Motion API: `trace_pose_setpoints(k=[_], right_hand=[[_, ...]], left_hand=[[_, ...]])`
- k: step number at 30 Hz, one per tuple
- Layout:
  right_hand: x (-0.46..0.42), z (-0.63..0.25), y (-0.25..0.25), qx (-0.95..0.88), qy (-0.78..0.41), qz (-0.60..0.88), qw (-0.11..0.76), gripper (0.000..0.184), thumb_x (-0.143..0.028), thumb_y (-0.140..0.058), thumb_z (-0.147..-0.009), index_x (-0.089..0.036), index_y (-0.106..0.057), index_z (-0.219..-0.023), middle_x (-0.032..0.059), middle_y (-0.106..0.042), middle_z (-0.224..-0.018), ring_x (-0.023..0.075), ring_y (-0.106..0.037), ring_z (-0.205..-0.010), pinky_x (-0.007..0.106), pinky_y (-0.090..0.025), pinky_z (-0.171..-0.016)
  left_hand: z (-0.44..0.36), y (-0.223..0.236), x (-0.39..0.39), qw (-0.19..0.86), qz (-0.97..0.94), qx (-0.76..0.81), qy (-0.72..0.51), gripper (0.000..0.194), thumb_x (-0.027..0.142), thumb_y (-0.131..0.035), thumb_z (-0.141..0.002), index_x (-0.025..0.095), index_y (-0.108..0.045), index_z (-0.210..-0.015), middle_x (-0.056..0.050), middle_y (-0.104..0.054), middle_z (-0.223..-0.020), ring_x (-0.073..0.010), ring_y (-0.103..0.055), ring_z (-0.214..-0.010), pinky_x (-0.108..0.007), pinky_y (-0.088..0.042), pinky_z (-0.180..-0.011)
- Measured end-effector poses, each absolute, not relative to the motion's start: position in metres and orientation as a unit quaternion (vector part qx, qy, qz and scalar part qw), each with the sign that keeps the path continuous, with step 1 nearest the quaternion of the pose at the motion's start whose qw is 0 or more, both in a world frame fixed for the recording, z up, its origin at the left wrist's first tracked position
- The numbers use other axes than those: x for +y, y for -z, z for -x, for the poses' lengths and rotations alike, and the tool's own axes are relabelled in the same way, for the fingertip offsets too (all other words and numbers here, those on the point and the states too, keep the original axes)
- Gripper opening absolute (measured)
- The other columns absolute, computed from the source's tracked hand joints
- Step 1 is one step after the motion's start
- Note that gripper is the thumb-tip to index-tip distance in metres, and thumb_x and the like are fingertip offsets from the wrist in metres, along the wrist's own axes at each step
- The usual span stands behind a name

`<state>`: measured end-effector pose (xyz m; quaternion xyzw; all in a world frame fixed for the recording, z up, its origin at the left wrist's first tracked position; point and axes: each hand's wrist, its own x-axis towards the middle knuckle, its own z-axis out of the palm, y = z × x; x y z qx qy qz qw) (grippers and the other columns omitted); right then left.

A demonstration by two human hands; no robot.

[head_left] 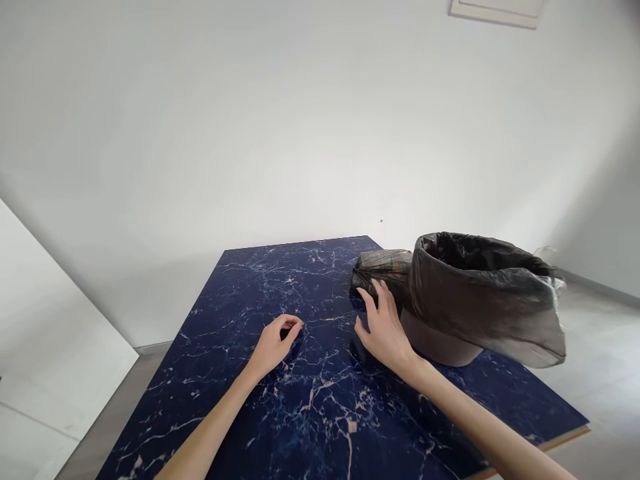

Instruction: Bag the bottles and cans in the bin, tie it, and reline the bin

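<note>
My left hand (281,340) is over the middle of the blue marble-patterned table (310,387). Its fingers curl round to the thumb in a pinch, and nothing shows between them. Farther right, my right hand (383,327) has its fingers apart and is open. Just beyond its fingertips lies a bundle wrapped in black plastic (383,263), gathered at its left end. Whether the fingers touch it I cannot tell. Right of the bundle stands a trash bin (440,340) lined with a black trash bag (475,300). The bag folds over the rim and hangs loose on the right.
A pale wall (300,133) rises behind the table. On the left is a white panel-like surface (45,347), with grey floor (120,387) beside the table. The table's cut edge (565,440) shows at lower right, close to my right forearm.
</note>
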<state>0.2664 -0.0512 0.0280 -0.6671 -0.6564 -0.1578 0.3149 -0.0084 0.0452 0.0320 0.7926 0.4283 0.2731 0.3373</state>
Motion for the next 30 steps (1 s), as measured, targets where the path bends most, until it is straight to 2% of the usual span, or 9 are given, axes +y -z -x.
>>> trace_pose_setpoints(k=[1, 3, 7, 11, 15, 23, 25, 27, 30], right_hand=[[-0.036, -0.27, -0.016, -0.637, 0.162, 0.685, 0.315, 0.056, -0.023, -0.049, -0.101, -0.014, -0.04, -0.156, 0.0301, -0.031, -0.17, 0.0524, -0.023, -0.163, 0.075, -0.037, -0.123], [-0.012, -0.278, 0.002, -0.612, 0.173, 0.706, 0.311, 0.055, -0.022, -0.048, -0.101, -0.01, -0.04, -0.153, 0.0335, -0.027, -0.169, 0.0554, -0.018, -0.163, 0.079, -0.03, -0.123], [0.017, -0.296, 0.018, -0.585, 0.198, 0.724, 0.308, 0.048, -0.024, -0.049, -0.101, -0.009, -0.043, -0.147, 0.0335, -0.028, -0.166, 0.0534, -0.017, -0.163, 0.08, -0.021, -0.124], [0.035, -0.307, 0.027, -0.566, 0.21, 0.736, 0.308, 0.046, -0.025, -0.049, -0.101, -0.009, -0.046, -0.144, 0.0323, -0.045, -0.153, 0.0516, -0.029, -0.156, 0.083, -0.018, -0.121], [0.048, -0.306, 0.029, -0.578, 0.21, 0.725, 0.308, 0.047, -0.023, -0.051, -0.099, -0.011, -0.049, -0.144, 0.0289, -0.053, -0.147, 0.0464, -0.041, -0.147, 0.081, -0.017, -0.122], [0.07, -0.241, 0.013, -0.639, 0.169, 0.665, 0.348, 0.048, -0.017, -0.057, -0.092, -0.011, -0.056, -0.14, 0.0254, -0.061, -0.137, 0.0419, -0.052, -0.134, 0.068, -0.035, -0.121], [0.07, -0.214, 0.006, -0.67, 0.15, 0.63, 0.363, 0.053, -0.014, -0.057, -0.09, -0.012, -0.054, -0.143, 0.0256, -0.058, -0.143, 0.0412, -0.051, -0.14, 0.066, -0.037, -0.122], [0.063, -0.192, -0.004, -0.712, 0.129, 0.579, 0.377, 0.058, -0.015, -0.057, -0.092, -0.015, -0.05, -0.149, 0.0232, -0.054, -0.154, 0.0371, -0.048, -0.148, 0.058, -0.044, -0.122], [0.048, -0.185, -0.023, -0.758, 0.104, 0.504, 0.401, 0.052, -0.022, -0.053, -0.1, -0.025, -0.05, -0.152, 0.0114, -0.048, -0.166, 0.0269, -0.04, -0.158, 0.044, -0.047, -0.124]], left_hand=[[0.009, -0.031, 0.045, 0.335, -0.794, 0.429, -0.272, 0.045, 0.065, -0.053, -0.103, 0.027, -0.074, -0.116, -0.01, -0.077, -0.127, -0.0323, -0.071, -0.122, -0.044, -0.055, -0.11], [0.009, -0.03, 0.045, 0.331, -0.796, 0.43, -0.27, 0.045, 0.064, -0.053, -0.103, 0.027, -0.074, -0.117, -0.011, -0.076, -0.127, -0.0325, -0.071, -0.121, -0.045, -0.054, -0.11], [0.009, -0.025, 0.048, 0.326, -0.799, 0.429, -0.268, 0.042, 0.061, -0.053, -0.103, 0.027, -0.074, -0.117, -0.01, -0.076, -0.126, -0.032, -0.07, -0.121, -0.049, -0.053, -0.113], [0.008, -0.021, 0.05, 0.321, -0.8, 0.429, -0.27, 0.039, 0.058, -0.052, -0.103, 0.028, -0.075, -0.115, -0.009, -0.076, -0.125, -0.0313, -0.07, -0.119, -0.052, -0.051, -0.114], [0.007, -0.019, 0.052, 0.316, -0.8, 0.428, -0.276, 0.038, 0.057, -0.053, -0.104, 0.029, -0.075, -0.113, -0.008, -0.076, -0.122, -0.0308, -0.071, -0.117, -0.052, -0.053, -0.111], [0.005, -0.017, 0.053, 0.31, -0.802, 0.418, -0.294, 0.033, 0.055, -0.057, -0.104, 0.028, -0.075, -0.109, -0.006, -0.077, -0.116, -0.0289, -0.073, -0.111, -0.048, -0.057, -0.104], [0.004, -0.017, 0.053, 0.309, -0.799, 0.417, -0.305, 0.032, 0.053, -0.057, -0.104, 0.027, -0.075, -0.109, -0.006, -0.078, -0.115, -0.0276, -0.073, -0.11, -0.046, -0.058, -0.104], [0.005, -0.017, 0.053, 0.309, -0.793, 0.419, -0.318, 0.032, 0.053, -0.056, -0.105, 0.026, -0.073, -0.111, -0.006, -0.078, -0.115, -0.0259, -0.074, -0.108, -0.043, -0.059, -0.103], [0.006, -0.017, 0.052, 0.31, -0.779, 0.427, -0.339, 0.034, 0.053, -0.053, -0.107, 0.025, -0.07, -0.115, -0.006, -0.079, -0.114, -0.0243, -0.076, -0.106, -0.041, -0.06, -0.1]])
